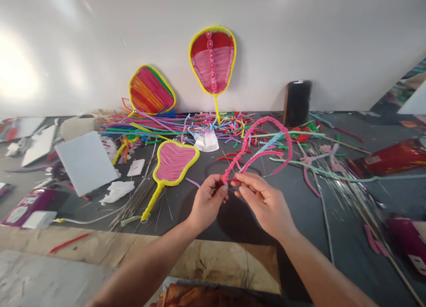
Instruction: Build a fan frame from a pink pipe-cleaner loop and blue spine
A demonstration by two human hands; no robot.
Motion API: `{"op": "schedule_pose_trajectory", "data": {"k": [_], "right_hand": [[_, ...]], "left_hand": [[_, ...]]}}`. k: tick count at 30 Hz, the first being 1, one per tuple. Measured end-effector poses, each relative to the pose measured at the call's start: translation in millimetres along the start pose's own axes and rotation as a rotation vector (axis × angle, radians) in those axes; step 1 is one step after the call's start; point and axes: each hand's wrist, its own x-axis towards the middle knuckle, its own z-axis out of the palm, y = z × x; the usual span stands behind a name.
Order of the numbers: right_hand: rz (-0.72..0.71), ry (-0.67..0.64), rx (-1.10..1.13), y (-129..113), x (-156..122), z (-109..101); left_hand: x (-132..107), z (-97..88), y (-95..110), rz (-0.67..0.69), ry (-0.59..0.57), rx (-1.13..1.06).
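Between my two hands is a loop of pink pipe cleaner (245,140), its upper part wound and curving up and over to the right. My left hand (209,199) pinches the lower end of the loop. Close beside it, my right hand (264,202) has its thumb and fingers closed on a pink strand at the same end. A light blue pipe cleaner (271,141) crosses inside the loop; whether it is joined there I cannot tell. Left of my hands lies a small fan (175,163) with pink filling, yellow rim and yellow wrapped handle.
Against the white wall lean a pink and red fan (213,61) and an orange and red one (151,89). A phone (297,104) stands upright behind a pile of pipe cleaners (159,125). Thin metal wires (346,198) and a red can (396,158) lie at right, a white card (85,163) at left.
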Motion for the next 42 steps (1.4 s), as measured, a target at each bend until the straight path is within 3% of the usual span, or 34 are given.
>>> {"op": "schedule_pose_trajectory", "data": {"k": [3,9,12,17,22,31,37,42], "right_hand": [[-0.017,-0.006,0.084,-3.7,-1.5,0.7],[-0.513,-0.153,-0.351,1.2,-6.0,11.3],[-0.642,-0.207,-0.438,1.0,-4.8,13.1],[-0.684,-0.214,-0.448,-5.7,-2.0,7.4],[-0.721,-0.21,-0.528,-6.0,-0.2,4.8],[-0.759,-0.153,-0.637,6.0,-0.8,13.2],[-0.76,-0.035,-0.623,2.7,2.3,3.8],[-0.744,-0.034,-0.581,1.8,7.5,-0.1]], "left_hand": [[-0.1,1.2,0.4,-0.006,0.008,0.025],[0.4,-1.4,0.8,0.0,-0.001,-0.035],[0.7,-3.3,-2.0,-0.057,-0.005,-0.128],[4.2,-3.5,3.1,-0.236,-0.069,-0.406],[7.6,-9.1,13.7,-0.328,-0.078,-0.459],[5.7,-3.6,13.4,-0.269,-0.049,-0.435],[5.4,-9.0,16.9,-0.285,-0.104,-0.452],[7.7,-13.0,18.2,-0.307,-0.117,-0.524]]}}
